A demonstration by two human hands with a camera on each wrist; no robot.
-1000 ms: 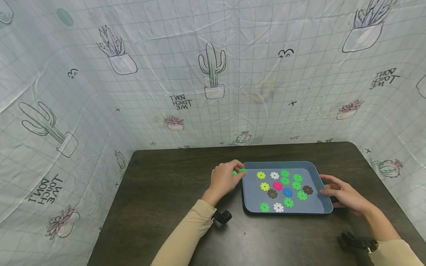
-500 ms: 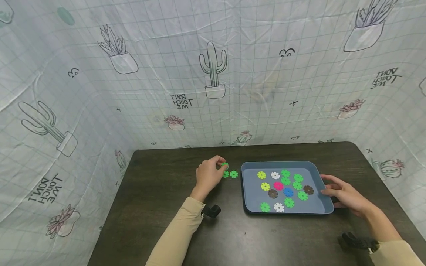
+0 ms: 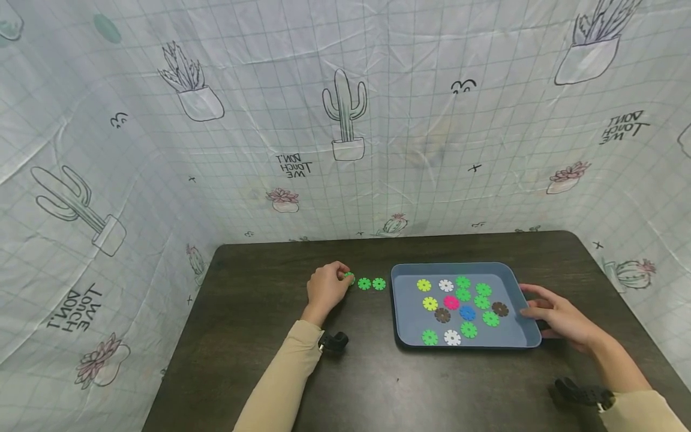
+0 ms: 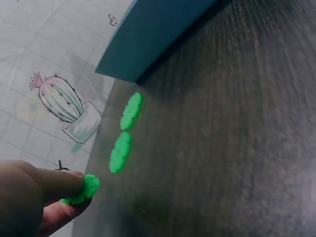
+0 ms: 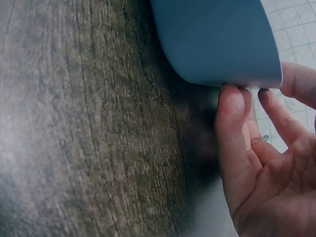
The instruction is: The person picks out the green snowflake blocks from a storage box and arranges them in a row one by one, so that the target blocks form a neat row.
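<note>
Below centre, the left hand pinched a green disc; careless release could knock the neighbouring disc. The right hand gripped the tray.

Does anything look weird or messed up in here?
Yes, the writing on the cloth looks backwards, so it's hard to read. Nothing looks spilled: two green discs lie neatly beside the tray.

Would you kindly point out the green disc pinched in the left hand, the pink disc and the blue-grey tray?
Green disc (image 4: 91, 186): left wrist view, on its uncovered portion.
Pink disc (image 3: 451, 302): head view, near its centre.
Blue-grey tray (image 3: 410, 316): head view, on a bare patch of its floor.
</note>
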